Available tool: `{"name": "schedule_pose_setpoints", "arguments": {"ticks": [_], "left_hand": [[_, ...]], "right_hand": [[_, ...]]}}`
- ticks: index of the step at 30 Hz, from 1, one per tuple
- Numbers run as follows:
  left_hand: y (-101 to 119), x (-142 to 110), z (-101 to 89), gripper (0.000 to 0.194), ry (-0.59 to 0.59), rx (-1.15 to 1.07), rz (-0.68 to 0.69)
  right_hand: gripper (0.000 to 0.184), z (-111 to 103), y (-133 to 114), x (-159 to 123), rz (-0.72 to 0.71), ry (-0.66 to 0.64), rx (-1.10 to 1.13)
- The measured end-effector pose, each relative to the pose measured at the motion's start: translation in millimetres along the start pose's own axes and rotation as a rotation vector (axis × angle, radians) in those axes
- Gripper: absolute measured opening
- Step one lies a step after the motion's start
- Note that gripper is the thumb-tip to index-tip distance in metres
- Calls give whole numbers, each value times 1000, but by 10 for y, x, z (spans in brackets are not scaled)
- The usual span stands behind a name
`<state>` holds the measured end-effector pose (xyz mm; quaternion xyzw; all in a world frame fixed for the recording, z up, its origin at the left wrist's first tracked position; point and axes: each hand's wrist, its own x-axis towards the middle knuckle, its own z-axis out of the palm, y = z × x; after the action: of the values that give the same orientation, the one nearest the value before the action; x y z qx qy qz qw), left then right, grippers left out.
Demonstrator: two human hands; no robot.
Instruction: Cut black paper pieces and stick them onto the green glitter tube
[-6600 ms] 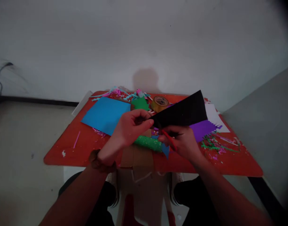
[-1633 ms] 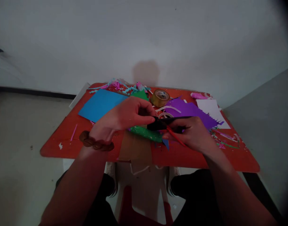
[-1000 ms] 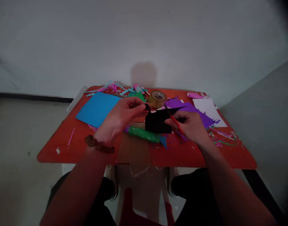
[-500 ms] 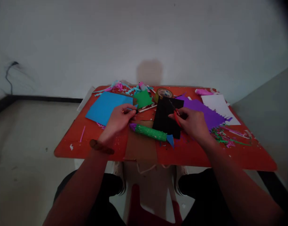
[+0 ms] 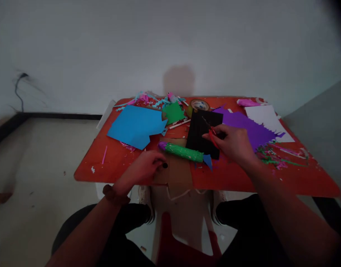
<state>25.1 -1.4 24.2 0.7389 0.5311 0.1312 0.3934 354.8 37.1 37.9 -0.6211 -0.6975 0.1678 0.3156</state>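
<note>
My right hand [image 5: 233, 142] grips red-handled scissors [image 5: 212, 134], their blades pointing away over a sheet of black paper [image 5: 199, 135]. Over the near part of a brown cardboard piece [image 5: 177, 172] is my left hand [image 5: 149, 165], its fingers loosely curled and a little apart. A small black paper disc [image 5: 165, 165] shows whole just beyond those fingertips, seemingly flat on the cardboard. Past it lies a green paper-covered roll [image 5: 184, 152] with a purple left end and a blue paper tail [image 5: 207, 161].
On the red table [image 5: 117, 159] lie blue paper [image 5: 134, 124], green paper [image 5: 173, 113], purple paper [image 5: 248, 128] and white paper [image 5: 266, 116]. A tape roll [image 5: 199, 105] sits near the back. Paper scraps [image 5: 273, 155] litter the right side. A wall stands behind.
My left hand has moved toward me from beside the blue paper, and the black disc is now nearer too, on the cardboard. My right hand keeps the scissors over the black paper.
</note>
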Motion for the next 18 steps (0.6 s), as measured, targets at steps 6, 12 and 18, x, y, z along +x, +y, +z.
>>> {"name": "schedule_pose_setpoints", "arguments": {"ticks": [6, 12, 18], "left_hand": [[154, 10, -184, 25, 176, 94, -7], [563, 550, -160, 18, 446, -21, 64], [805, 1354, 72, 31, 358, -57, -79]], "right_hand": [[63, -38, 87, 100, 91, 88, -102], [46, -194, 288, 215, 366, 14, -370], [43, -192, 381, 152, 416, -148, -449]]}}
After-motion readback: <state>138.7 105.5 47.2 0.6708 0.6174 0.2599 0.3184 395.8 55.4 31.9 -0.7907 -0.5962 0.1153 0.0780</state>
